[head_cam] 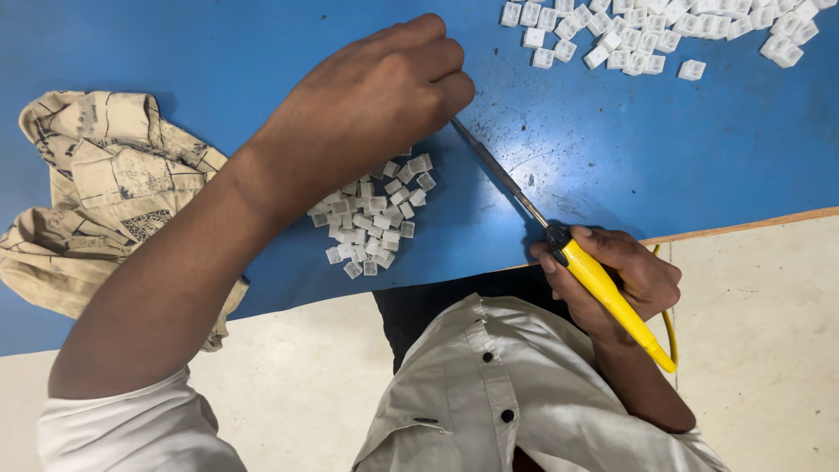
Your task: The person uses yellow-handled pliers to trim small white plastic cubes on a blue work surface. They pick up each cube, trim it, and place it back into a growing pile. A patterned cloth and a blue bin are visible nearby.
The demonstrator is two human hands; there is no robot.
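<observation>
hands are working close over the blue surface [612,149] right now. left hand [376,105] is reaching across, fingers [437,61] curled shut and pressing down at the spot where the tool's tip arrives; whatever small piece they are pinning is hidden under the knuckles, so i cannot tell what it is. right hand [620,280] is wrapping closed around the yellow-handled soldering iron [603,288], its thin metal shaft [498,170] slanting up and left until the tip is disappearing just under the left fingertips. small white plastic pieces [371,218] are lying heaped just beneath the left wrist, and a second scatter of larger white pieces [655,31] is sitting well apart along the top edge. a crumpled patterned cloth [105,192] is lying at the left. judging from this, doing it well is meaning keeping the shaft steady and low, holding the pinned piece still, and keeping fingertips off the hot metal, since tip and skin are looking very near each other.
</observation>
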